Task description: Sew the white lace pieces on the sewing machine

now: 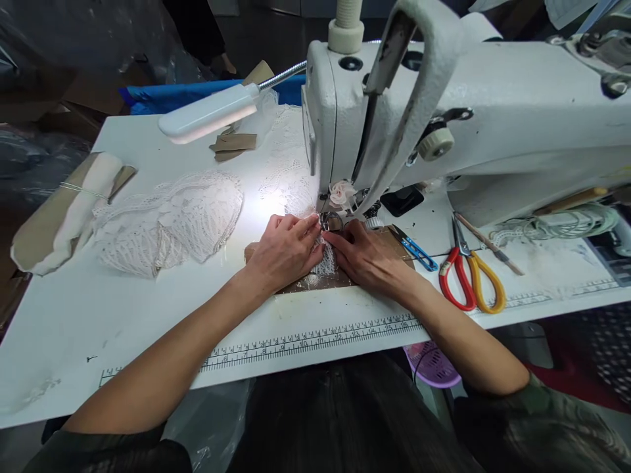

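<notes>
Landmark: sewing machine.
- Under its head: tight; left hand & right hand fill the gap, lace strip between them.
- Left of machine: lamp overhangs; lace pile & wrapped roll block far left.
- Front-left of machine: bare table, open passage to the edge ruler.
- Right, below machine arm: blue snips, red/yellow scissors, pencil-like stick, cord bundle; narrow free strip along front edge only.
</notes>
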The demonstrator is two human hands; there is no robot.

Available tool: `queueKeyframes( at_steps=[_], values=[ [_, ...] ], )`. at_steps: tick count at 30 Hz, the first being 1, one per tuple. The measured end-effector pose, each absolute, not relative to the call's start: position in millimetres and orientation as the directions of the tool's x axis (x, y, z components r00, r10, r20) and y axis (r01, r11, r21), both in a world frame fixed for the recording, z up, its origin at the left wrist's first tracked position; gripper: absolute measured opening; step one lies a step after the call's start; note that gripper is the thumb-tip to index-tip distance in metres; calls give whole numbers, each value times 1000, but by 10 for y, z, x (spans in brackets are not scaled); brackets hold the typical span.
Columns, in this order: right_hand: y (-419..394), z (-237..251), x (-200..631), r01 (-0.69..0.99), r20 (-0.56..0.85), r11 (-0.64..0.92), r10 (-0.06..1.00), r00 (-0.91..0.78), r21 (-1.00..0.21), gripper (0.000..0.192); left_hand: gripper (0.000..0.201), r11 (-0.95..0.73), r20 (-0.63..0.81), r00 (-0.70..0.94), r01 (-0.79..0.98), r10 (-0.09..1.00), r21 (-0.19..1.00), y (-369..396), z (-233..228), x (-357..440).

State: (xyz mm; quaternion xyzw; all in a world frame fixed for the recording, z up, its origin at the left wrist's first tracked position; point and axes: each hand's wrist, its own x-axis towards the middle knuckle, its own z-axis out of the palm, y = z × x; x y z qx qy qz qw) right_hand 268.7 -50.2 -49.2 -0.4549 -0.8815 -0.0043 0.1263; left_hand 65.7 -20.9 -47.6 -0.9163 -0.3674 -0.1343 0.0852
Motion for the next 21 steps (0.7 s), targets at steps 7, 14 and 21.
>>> queueKeyframes(
  at_steps=[7,14,21],
  values=[
    [-481,-554,2763,774,265,596,798,-542,-211,35,22,-722,505,591,685,629,98,-16,-510,595],
    [-471,-514,2964,643,337,564,826,-453,-518,35,18,-764,432,669,640,605,78,405,-450,373],
    [-434,-544,2993,613,355,549,836,-418,-568,33,22,-829,392,732,513,557,221,-60,-340,435]
  ],
)
